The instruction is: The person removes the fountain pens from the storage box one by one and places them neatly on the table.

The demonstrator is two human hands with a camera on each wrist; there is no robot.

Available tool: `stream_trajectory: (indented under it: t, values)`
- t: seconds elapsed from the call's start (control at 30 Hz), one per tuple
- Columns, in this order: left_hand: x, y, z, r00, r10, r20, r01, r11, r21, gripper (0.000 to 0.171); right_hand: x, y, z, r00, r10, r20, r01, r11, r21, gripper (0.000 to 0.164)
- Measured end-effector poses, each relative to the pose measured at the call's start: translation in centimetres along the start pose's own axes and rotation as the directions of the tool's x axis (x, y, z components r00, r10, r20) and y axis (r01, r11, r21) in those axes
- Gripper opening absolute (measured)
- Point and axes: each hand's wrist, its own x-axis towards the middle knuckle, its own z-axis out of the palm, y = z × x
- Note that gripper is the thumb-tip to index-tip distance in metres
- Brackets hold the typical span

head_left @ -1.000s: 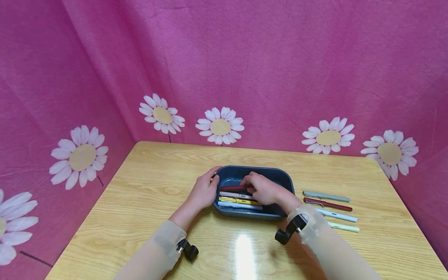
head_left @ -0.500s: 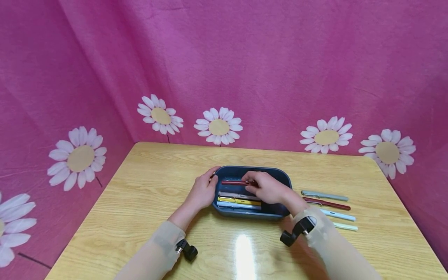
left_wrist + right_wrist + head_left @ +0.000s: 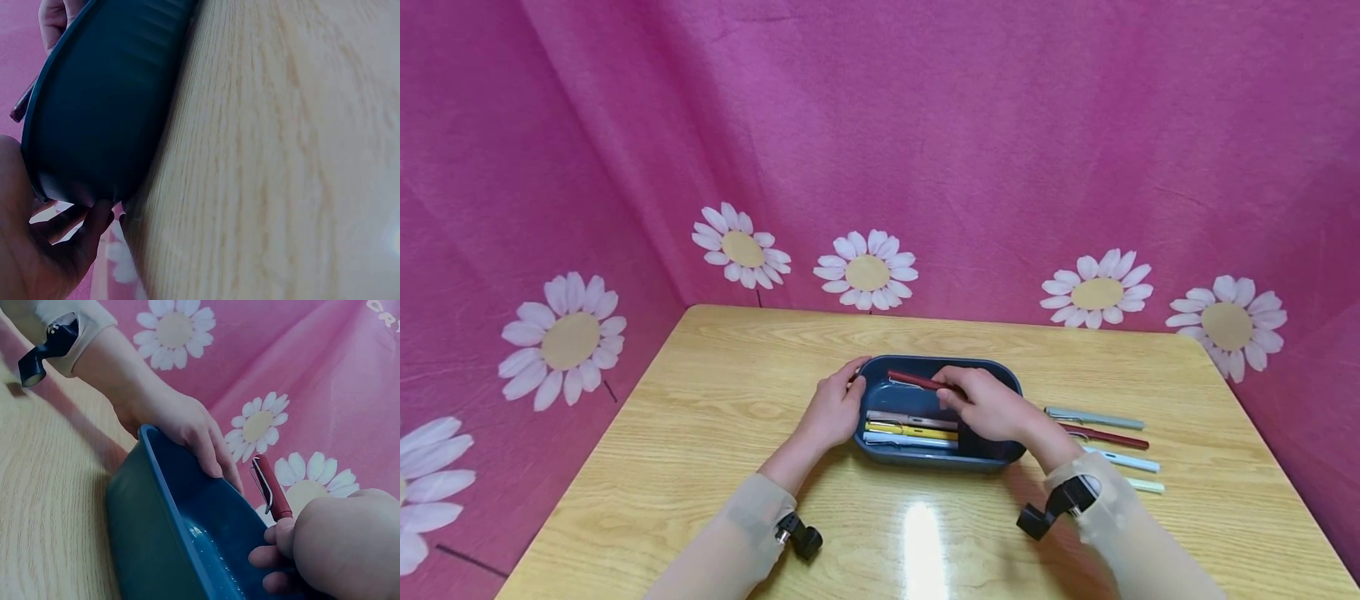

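Note:
At the left end of a dark blue bin (image 3: 895,400), my left hand (image 3: 833,408) holds the rim, thumb inside. The left wrist view shows its fingers (image 3: 94,228) against the bin's outer wall. Over the bin's right half, my right hand (image 3: 988,404) pinches a dark red pen (image 3: 913,380). Its capped end points left and tilts up; in the right wrist view the metal clip shows on the cap (image 3: 274,487). The other end is hidden by the hand. Along the bin's near side lie a pale mauve pen (image 3: 898,417), a yellow pen (image 3: 917,432) and a light blue pen (image 3: 910,441).
Right of the bin, a row of pens lies on the wooden table (image 3: 737,358): grey-blue (image 3: 1097,418), dark red (image 3: 1108,437), light blue (image 3: 1129,460) and pale green (image 3: 1147,485), partly behind the right forearm. A pink curtain (image 3: 970,167) with daisies borders the table behind and left.
The right hand has raised the red pen from beside the others in the bin, shifted it slightly right and tilted its left end up. The left hand keeps its hold on the bin.

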Motion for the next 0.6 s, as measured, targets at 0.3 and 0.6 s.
stream_trajectory:
  t: [0.3, 0.6]
  values:
    - [0.0, 0.2, 0.0, 1.0, 0.016, -0.004, -0.016, 1.0, -0.004, 0.047, -0.9, -0.5, -0.6, 1.0, -0.022, -0.004, 0.022, 0.999, -0.027, 0.02]
    - [0.0, 0.1, 0.1, 1.0, 0.005, -0.002, -0.005, 1.0, -0.009, 0.047, -1.9, -0.8, -0.7, 0.999, -0.03, 0.02, 0.032, 0.995, -0.091, 0.024]
